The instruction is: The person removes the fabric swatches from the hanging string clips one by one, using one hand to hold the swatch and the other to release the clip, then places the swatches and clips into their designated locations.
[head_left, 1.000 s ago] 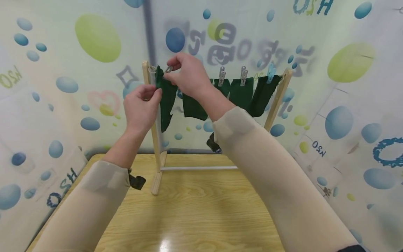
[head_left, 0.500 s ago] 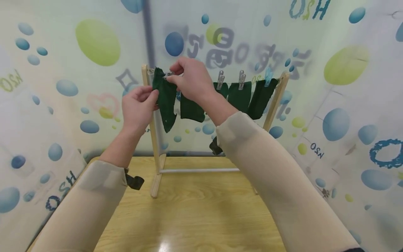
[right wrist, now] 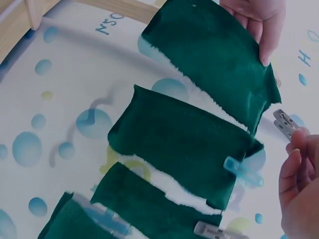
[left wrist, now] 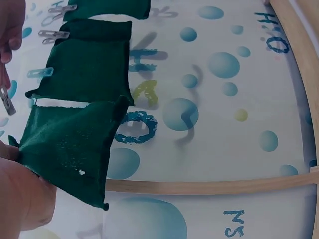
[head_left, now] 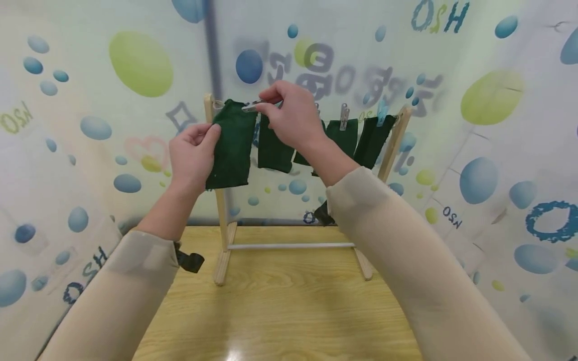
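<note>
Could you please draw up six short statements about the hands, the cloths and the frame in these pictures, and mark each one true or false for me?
1. The left hand pinches the leftmost green cloth in the head view. True.
2. The right hand holds nothing. False: it pinches a metal clip.
3. In the left wrist view, that clip is apart from the cloth the left hand holds. True.
4. The left post of the frame is black. False: it is light wood.
5. In the head view, a light blue clip is on the rightmost green cloth. True.
6. The tabletop is plain white. False: it is yellowish, with a wood grain.
</note>
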The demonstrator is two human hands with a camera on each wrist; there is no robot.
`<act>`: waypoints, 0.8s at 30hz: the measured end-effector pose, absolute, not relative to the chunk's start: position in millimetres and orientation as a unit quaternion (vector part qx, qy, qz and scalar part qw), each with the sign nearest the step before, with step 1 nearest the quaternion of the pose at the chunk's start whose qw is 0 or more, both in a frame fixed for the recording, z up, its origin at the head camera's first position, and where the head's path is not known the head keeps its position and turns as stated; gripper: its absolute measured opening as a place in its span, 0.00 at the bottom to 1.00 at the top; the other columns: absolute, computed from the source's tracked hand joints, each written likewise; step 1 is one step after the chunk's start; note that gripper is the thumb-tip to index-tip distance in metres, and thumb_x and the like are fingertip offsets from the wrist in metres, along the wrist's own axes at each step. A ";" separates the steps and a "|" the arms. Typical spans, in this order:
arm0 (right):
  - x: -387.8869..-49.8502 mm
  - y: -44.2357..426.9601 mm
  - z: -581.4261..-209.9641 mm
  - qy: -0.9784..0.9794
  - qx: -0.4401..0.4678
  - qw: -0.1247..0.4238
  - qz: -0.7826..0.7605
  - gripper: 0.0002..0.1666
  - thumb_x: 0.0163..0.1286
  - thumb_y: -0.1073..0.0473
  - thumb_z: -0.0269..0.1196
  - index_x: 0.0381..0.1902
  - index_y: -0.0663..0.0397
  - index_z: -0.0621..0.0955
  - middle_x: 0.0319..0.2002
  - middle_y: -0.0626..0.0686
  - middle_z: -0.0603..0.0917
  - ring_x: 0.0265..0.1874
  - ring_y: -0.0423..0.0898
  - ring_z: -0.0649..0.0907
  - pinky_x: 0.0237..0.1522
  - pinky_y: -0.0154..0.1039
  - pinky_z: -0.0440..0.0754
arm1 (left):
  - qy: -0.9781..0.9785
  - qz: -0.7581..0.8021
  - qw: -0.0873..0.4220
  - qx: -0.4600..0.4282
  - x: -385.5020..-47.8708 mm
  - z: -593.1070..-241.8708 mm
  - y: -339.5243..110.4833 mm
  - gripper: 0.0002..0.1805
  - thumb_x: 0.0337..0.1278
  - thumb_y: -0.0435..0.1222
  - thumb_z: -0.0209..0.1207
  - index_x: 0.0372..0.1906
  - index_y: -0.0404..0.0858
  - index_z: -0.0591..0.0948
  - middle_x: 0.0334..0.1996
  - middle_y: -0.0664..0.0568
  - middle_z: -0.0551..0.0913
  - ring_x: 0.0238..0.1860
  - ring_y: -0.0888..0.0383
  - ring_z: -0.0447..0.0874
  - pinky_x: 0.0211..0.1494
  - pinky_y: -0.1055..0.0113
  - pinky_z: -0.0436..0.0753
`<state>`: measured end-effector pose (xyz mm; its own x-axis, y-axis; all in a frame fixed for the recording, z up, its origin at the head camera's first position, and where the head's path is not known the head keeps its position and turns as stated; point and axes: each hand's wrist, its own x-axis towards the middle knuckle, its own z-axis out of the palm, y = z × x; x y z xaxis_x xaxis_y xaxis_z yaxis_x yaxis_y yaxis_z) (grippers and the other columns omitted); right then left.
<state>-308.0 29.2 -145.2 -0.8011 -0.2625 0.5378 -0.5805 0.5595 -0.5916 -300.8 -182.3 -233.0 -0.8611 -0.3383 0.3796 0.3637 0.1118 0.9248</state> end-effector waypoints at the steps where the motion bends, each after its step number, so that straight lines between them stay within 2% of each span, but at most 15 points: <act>1: -306.5 33.5 -145.9 -0.859 0.244 0.201 0.402 0.15 0.83 0.54 0.67 0.60 0.54 0.86 0.56 0.52 0.90 0.38 0.51 0.91 0.45 0.37 0.86 | -0.700 -0.664 0.262 -0.009 -300.1 -232.7 -182.3 0.22 0.75 0.51 0.69 0.58 0.37 0.90 0.28 0.66 0.86 0.39 0.62 0.84 0.52 0.71 0.83; 6: -299.3 57.3 -153.0 -0.851 0.242 0.212 0.414 0.14 0.82 0.55 0.68 0.58 0.56 0.86 0.55 0.53 0.90 0.38 0.57 0.90 0.45 0.39 0.86 | -0.708 -0.658 0.257 -0.008 -295.6 -231.8 -184.1 0.20 0.74 0.53 0.69 0.54 0.41 0.91 0.25 0.68 0.85 0.37 0.62 0.82 0.47 0.70 0.82; 11: -291.8 83.3 -166.5 -0.852 0.233 0.225 0.412 0.16 0.81 0.54 0.69 0.59 0.55 0.87 0.53 0.55 0.90 0.34 0.54 0.88 0.43 0.40 0.85 | -0.713 -0.654 0.251 -0.009 -290.3 -231.9 -187.9 0.16 0.73 0.54 0.69 0.49 0.47 0.93 0.24 0.69 0.85 0.37 0.63 0.80 0.41 0.71 0.81; 17: -279.9 114.3 -188.7 -0.860 0.211 0.228 0.403 0.16 0.80 0.54 0.70 0.60 0.55 0.87 0.50 0.55 0.92 0.32 0.51 0.88 0.37 0.37 0.83 | -0.707 -0.667 0.235 -0.012 -285.3 -233.1 -192.5 0.16 0.73 0.53 0.70 0.49 0.45 0.93 0.25 0.67 0.88 0.30 0.64 0.85 0.39 0.72 0.84; 24: -266.3 148.5 -216.2 -0.859 0.192 0.220 0.420 0.17 0.80 0.55 0.70 0.60 0.55 0.87 0.41 0.57 0.90 0.30 0.47 0.86 0.30 0.34 0.79 | -0.727 -0.651 0.217 -0.013 -281.7 -237.9 -195.9 0.22 0.75 0.54 0.68 0.54 0.39 0.92 0.27 0.68 0.88 0.31 0.65 0.86 0.41 0.74 0.85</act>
<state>-266.3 148.5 -216.2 -0.8293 -0.1448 0.5397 -0.5147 0.5739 -0.6369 -281.7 -195.9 -237.9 -0.9056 -0.2634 0.3323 0.3013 0.1517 0.9414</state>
